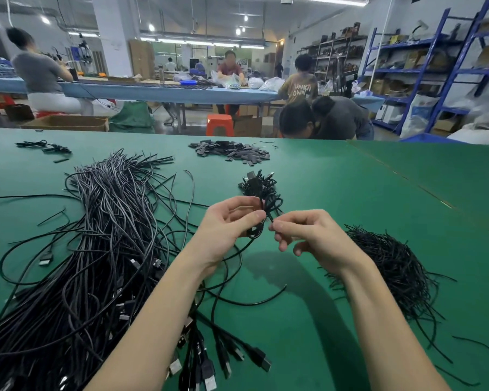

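1. Slipping looked like the nearest risk: the twist tie was thin, and if the pinch on it eased mid-turn, the coiled cable would likely spring open.
2. The left hand gripped the coiled cable, thumb and fingers curled round its middle, holding it above the green table near the centre.
3. The right hand pinched the tie between thumb and forefinger, right against the coil; its other fingers were curled loosely and held nothing.
4. Strands from the loose cables at left lay just under the hands, so a caught strand could get tied in or dragged along.
5. Just beyond the hands sat a small heap of tied bundles. To the right lay the spare ties, and far off a pile of black tabs.
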{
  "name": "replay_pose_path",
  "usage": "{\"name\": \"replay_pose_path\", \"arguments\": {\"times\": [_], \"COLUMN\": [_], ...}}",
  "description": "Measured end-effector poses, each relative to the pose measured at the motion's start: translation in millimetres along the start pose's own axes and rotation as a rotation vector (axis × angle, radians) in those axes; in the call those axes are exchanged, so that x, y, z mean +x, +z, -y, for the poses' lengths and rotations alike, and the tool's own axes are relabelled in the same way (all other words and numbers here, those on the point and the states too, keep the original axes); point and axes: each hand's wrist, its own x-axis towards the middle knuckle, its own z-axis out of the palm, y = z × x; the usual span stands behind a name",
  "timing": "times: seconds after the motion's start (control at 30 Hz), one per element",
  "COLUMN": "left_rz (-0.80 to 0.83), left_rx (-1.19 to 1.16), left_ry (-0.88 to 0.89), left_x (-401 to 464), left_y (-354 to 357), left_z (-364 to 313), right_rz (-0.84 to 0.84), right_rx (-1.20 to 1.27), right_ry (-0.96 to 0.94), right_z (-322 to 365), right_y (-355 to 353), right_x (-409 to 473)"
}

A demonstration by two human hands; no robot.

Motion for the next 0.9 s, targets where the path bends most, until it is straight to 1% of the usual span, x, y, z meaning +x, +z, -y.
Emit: {"name": "replay_pose_path", "arguments": {"times": [0.1,0.13,0.17,0.27,0.33,0.4,0.47,0.5,0.57,0.67,0.7,0.73,0.83,0.9], "left_rz": [0.029,0.005,-0.028,-0.121,-0.158,-0.182,-0.193,-0.194,-0.192,-0.194,-0.193,-0.193,-0.208,-0.218], "left_rx": [-0.051,-0.063,-0.076,-0.116,-0.131,-0.130,-0.131,-0.133,-0.135,-0.135,-0.133,-0.135,-0.156,-0.084], "left_ry": [0.017,0.014,0.005,-0.043,-0.076,-0.098,-0.112,-0.116,-0.122,-0.122,-0.115,-0.104,-0.051,-0.016], "left_x": [-0.8,0.2,0.9,1.8,1.8,3.0,4.1,4.4,4.3,5.1,5.1,4.8,3.9,3.6], "left_y": [3.6,4.3,4.6,5.0,5.2,5.4,5.2,5.2,5.1,4.6,4.9,6.2,11.6,14.0], "left_z": [-0.6,-0.1,0.8,4.6,6.5,8.6,10.4,11.0,11.3,11.6,12.1,12.6,14.1,14.9], "right_rz": [0.060,0.061,0.048,-0.030,-0.138,-0.292,-0.393,-0.406,-0.379,-0.308,-0.302,-0.300,-0.273,-0.310], "right_rx": [0.468,0.547,0.542,0.240,0.105,0.047,-0.035,-0.100,-0.247,-0.461,-0.480,-0.426,-0.028,0.060], "right_ry": [0.297,0.342,0.352,0.325,0.298,0.192,0.014,-0.082,-0.235,-0.346,-0.355,-0.329,-0.146,-0.097], "right_z": [2.1,1.5,0.8,-3.2,-6.8,-9.5,-10.4,-10.9,-11.8,-13.8,-14.2,-13.7,-10.5,-12.1], "right_y": [2.7,4.1,5.3,4.2,2.2,1.4,3.8,5.3,9.1,13.6,15.6,18.1,27.5,30.2], "right_x": [1.9,3.5,4.7,7.1,7.7,7.2,6.2,5.8,4.8,4.0,4.2,5.1,10.1,15.9]}}
